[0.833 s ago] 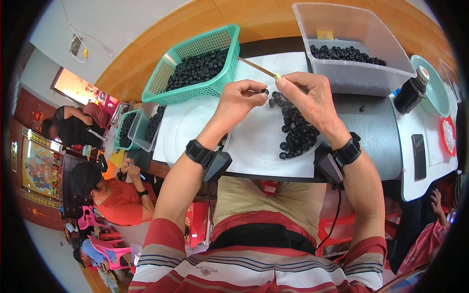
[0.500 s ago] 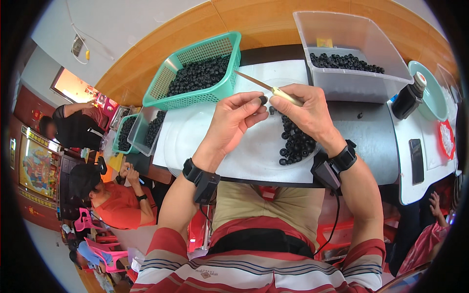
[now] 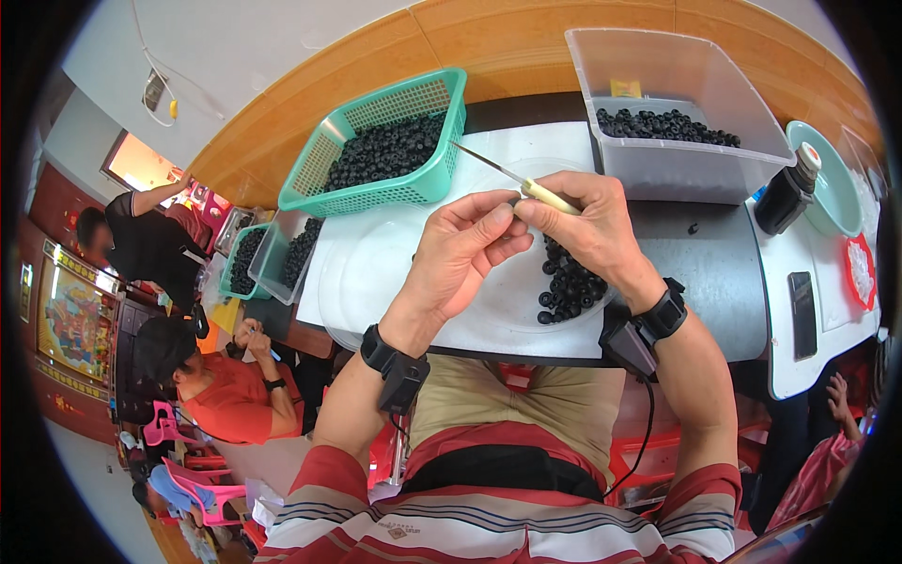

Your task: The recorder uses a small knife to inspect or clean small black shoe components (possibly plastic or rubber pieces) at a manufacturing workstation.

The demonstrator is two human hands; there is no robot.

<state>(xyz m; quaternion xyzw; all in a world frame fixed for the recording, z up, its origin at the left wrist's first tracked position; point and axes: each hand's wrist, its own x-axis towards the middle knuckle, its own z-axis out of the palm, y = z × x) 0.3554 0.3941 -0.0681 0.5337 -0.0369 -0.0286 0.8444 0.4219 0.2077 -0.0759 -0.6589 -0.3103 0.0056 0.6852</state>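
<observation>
My right hand (image 3: pixel 594 224) grips a knife (image 3: pixel 552 195) by its pale yellow handle, its thin blade pointing up and to the left. Fingertips of my left hand (image 3: pixel 462 246) pinch a small black round part, now mostly hidden where the two hands meet. Both hands are over a clear round tray (image 3: pixel 376 299) on a white sheet. Beside my right wrist, a pile of small black ring-shaped parts (image 3: pixel 569 288) lies on that tray.
A green mesh basket (image 3: pixel 376 195) full of black parts stands at the back left, a clear plastic bin (image 3: pixel 695 162) with more at the back right. Farther right are a black bottle (image 3: pixel 785 199) and a phone (image 3: pixel 802 315). A person in orange (image 3: pixel 235 399) sits at left.
My hands have come together; the left has shifted slightly right, and the small black part has gone mostly out of sight between the fingers. The knife blade has tilted a little.
</observation>
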